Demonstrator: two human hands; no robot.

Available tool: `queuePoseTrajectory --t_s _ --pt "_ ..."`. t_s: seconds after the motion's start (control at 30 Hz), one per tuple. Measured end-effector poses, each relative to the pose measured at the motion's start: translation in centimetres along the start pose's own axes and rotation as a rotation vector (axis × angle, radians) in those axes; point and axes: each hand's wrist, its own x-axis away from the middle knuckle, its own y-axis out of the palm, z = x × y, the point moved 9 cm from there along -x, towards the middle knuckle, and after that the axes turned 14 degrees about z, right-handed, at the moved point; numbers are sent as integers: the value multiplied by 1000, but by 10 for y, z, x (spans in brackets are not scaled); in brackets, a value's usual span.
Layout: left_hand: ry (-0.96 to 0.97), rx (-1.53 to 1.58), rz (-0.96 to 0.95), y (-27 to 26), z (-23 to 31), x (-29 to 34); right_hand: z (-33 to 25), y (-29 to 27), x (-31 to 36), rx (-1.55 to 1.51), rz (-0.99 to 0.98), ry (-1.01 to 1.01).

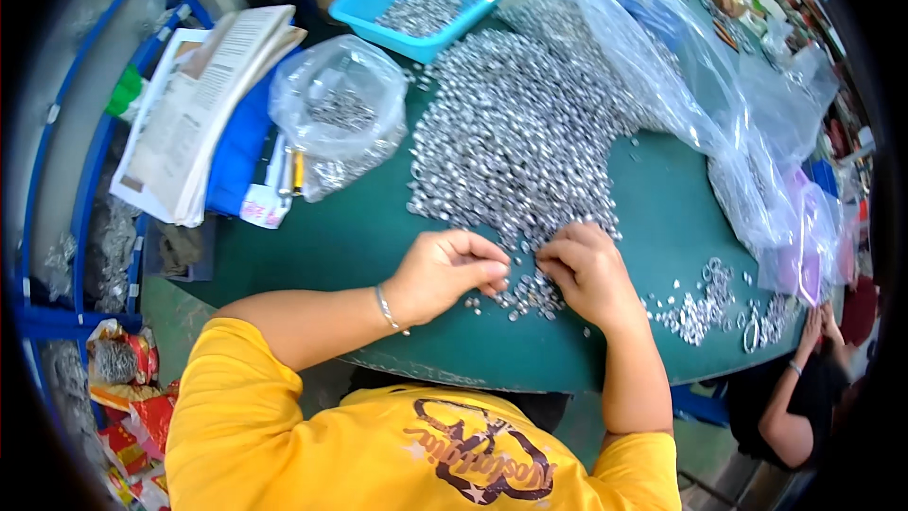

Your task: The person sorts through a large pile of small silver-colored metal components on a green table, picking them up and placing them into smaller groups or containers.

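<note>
A wide heap of small silvery metal pieces point(511, 132) covers the middle of the green table. At its near edge, my left hand point(445, 274) is closed in a pinch, thumb against forefinger; anything between the tips is too small to make out. Across a short gap, my right hand point(588, 270) has its fingers bent together and pointing down at the pieces. Its fingertips are partly hidden, so what they grip does not show. Between and just below both hands lies a smaller scatter of the same pieces point(532, 295).
Left of the heap stands a clear plastic bag point(339, 99) of metal parts, beside stacked papers point(203, 109). A light-blue tray point(423, 9) is behind. Large plastic bags point(653, 47) lie at right, near small piles of rings point(700, 310). Other people sit at the far and right sides.
</note>
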Motion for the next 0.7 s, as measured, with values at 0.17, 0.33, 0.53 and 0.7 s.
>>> queuePoseTrajectory --t_s 0.17,0.33,0.53,0.7 --pt "220 92 -62 -6 24 -2 0 -5 -1 -83 72 14" --pt "1340 -483 485 -60 140 28 39 1 13 -729 81 603" --pt "1143 -192 628 -110 135 9 52 17 17 -1072 56 784" --pt "1093 -287 363 -63 102 10 52 16 17 -1216 61 771"
